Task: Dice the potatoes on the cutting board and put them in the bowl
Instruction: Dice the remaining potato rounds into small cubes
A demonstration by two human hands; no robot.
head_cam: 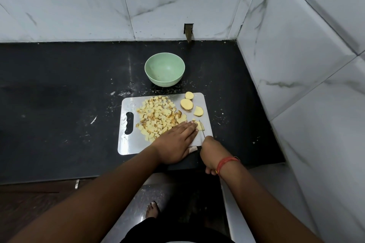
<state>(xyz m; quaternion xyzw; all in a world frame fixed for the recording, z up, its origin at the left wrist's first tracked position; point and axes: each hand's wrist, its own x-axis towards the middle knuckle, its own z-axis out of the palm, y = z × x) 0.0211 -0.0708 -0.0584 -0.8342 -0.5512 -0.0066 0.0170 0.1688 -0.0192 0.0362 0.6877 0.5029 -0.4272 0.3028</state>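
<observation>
Potatoes mostly diced, bowl [165,69] sitting empty behind the cutting board [129,143]

Diced pile [158,116] covers the board's middle, three uncut slices [186,104] on its far right. Left hand [175,144] lies flat, fingers straight, pressing a potato piece [200,126] it mostly hides. Right hand [212,154] grips a knife [201,129]; handle's buried in the fist, only the thin blade shows. Dark tabletop [59,104], marble tile wall behind.

head view: single wide-angle camera worn on the person's head | looks forward and steeply down over both forearms | cutting board [128,144] near frame centre, bowl [165,69] beyond it | counter [59,94] and tiled wall corner [238,41] fill the upper frame, edges bowed
</observation>
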